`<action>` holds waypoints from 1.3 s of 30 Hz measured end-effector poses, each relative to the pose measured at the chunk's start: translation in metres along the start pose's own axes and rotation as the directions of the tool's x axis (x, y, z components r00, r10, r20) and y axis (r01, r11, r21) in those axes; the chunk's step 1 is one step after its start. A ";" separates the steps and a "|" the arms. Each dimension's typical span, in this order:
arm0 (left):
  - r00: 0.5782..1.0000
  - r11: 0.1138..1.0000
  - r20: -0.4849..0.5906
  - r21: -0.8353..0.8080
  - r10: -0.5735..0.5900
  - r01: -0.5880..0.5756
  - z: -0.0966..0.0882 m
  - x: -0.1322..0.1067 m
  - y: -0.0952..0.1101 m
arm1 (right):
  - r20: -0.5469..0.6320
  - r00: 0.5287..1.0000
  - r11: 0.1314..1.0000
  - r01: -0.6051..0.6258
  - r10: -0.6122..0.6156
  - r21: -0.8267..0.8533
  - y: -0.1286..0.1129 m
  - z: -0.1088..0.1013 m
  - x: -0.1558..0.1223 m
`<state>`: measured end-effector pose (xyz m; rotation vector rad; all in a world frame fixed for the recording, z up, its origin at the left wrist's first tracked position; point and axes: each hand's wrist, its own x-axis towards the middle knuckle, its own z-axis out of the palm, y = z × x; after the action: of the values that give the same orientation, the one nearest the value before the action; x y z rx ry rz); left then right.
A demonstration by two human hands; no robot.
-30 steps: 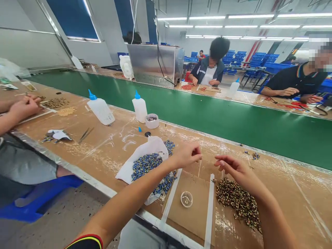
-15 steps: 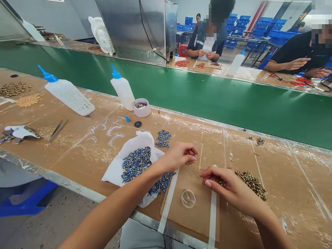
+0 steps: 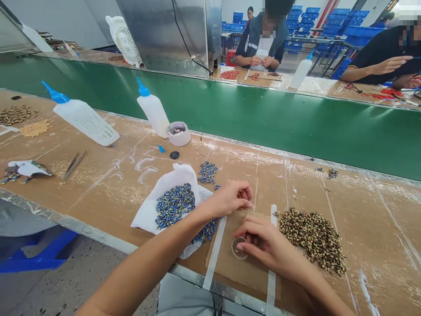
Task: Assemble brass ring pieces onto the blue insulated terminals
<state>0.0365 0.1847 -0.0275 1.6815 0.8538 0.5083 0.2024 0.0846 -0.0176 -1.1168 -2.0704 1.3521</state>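
Observation:
My left hand (image 3: 232, 197) is closed in a pinch on something too small to name, hovering over the brown cardboard pad (image 3: 226, 263). My right hand (image 3: 263, 243) has its fingers curled together at the rim of a small clear dish (image 3: 237, 248) on that pad. A pile of blue parts (image 3: 174, 204) lies on a white bag (image 3: 148, 215) left of my left hand. A heap of dark and yellow parts (image 3: 312, 237) lies right of my right hand.
Two squeeze bottles with blue caps (image 3: 82, 119) (image 3: 151, 109), a tape roll (image 3: 178, 133) and tweezers (image 3: 75, 164) lie on the bench. A green conveyor belt (image 3: 263, 118) runs behind. Two other people (image 3: 263, 35) (image 3: 388, 57) work beyond it, by a white fan (image 3: 122, 39).
My view dropped toward the bench. My right hand moved down and left from the dark parts heap to the small clear dish. My left hand stayed pinched near the pad.

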 end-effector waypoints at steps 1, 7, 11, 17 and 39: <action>1.000 1.000 -0.004 0.011 0.001 -0.001 0.001 0.000 0.000 | 0.000 1.000 1.000 0.011 -0.011 -0.002 0.001 0.001 0.000; 0.999 0.999 -0.029 0.046 0.019 -0.018 0.005 0.002 -0.002 | -0.009 1.000 1.000 0.008 -0.008 -0.009 0.002 0.007 0.003; 0.996 0.995 0.009 0.052 0.085 -0.085 0.005 0.000 -0.002 | -0.008 1.000 0.999 0.025 -0.025 -0.043 0.002 0.010 0.004; 0.995 0.991 0.032 0.098 0.093 -0.096 0.006 0.001 -0.004 | -0.040 0.995 0.993 0.086 -0.089 -0.075 0.002 0.001 0.001; 0.995 0.997 0.094 -0.076 -0.017 0.024 0.012 0.002 -0.008 | -0.122 0.990 0.982 -0.050 0.073 0.182 -0.003 -0.016 -0.010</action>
<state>0.0442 0.1793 -0.0391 1.6117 0.7733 0.4396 0.2181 0.0849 -0.0073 -1.1661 -1.7985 1.4250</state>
